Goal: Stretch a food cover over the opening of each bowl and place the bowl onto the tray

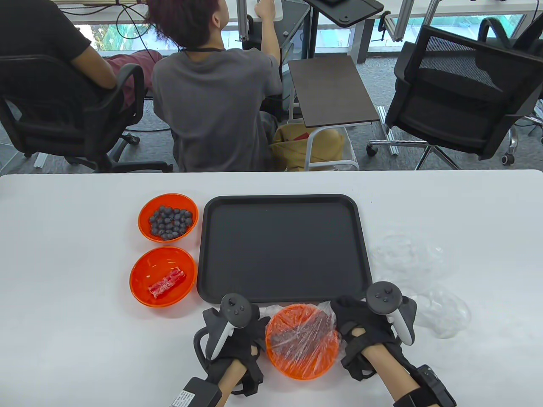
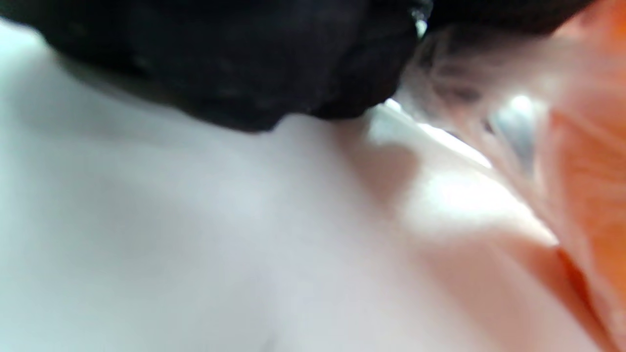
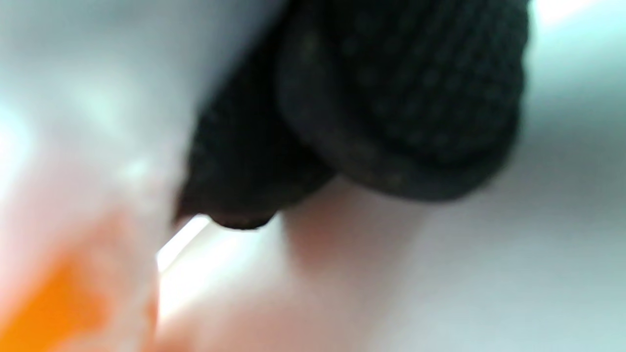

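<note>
We stretch a thin cover (image 1: 303, 335) over the near bowl (image 1: 302, 368), just in front of the tray (image 1: 282, 203).

Left hand (image 1: 237, 339) and right hand (image 1: 360, 335) flank its rim; whether either grip pinches the film we cannot tell. It looks flimsy and clingy, best taken at its edge.

I can read no text anywhere. A small white label (image 1: 183, 398) sits on the black box strapped at my left wrist, and it carries dark print, but the print is far too small to make out. Both wrist views are blurred and show no lettering at all.
</note>
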`<act>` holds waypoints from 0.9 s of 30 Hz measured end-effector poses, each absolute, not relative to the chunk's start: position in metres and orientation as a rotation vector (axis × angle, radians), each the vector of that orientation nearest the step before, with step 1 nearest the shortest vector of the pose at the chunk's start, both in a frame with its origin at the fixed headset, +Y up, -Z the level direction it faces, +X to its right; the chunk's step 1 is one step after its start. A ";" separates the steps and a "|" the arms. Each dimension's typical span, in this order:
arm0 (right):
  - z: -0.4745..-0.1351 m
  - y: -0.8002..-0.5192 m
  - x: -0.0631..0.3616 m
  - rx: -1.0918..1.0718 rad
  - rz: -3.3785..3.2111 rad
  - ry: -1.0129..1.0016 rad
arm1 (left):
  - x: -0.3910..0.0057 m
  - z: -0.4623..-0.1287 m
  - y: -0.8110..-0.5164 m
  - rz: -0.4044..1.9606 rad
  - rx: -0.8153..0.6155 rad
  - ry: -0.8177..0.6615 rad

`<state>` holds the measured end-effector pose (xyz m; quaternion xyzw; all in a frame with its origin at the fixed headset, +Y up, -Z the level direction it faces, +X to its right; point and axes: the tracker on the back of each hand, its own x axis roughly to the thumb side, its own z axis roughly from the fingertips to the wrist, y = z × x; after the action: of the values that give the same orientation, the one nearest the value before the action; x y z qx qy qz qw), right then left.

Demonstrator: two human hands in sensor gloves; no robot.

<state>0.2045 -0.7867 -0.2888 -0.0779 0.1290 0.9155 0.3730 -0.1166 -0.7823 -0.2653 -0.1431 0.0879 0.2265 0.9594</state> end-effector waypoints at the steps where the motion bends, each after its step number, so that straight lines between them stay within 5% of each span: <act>1: -0.288 -0.786 0.205 -0.211 2.347 0.318 | -0.116 -0.265 -0.782 0.454 -0.279 0.173; 20: -0.259 -0.752 0.235 -0.288 2.171 0.161 | -0.135 -0.259 -0.774 0.644 -0.311 0.048; 27: -0.231 -0.751 0.232 -0.267 2.141 0.242 | -0.147 -0.255 -0.756 0.648 -0.197 0.014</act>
<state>0.2322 -0.7507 -0.2314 -0.1088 0.0987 0.8723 0.4663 -0.1471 -0.7560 -0.2551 -0.0965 0.0068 0.3178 0.9432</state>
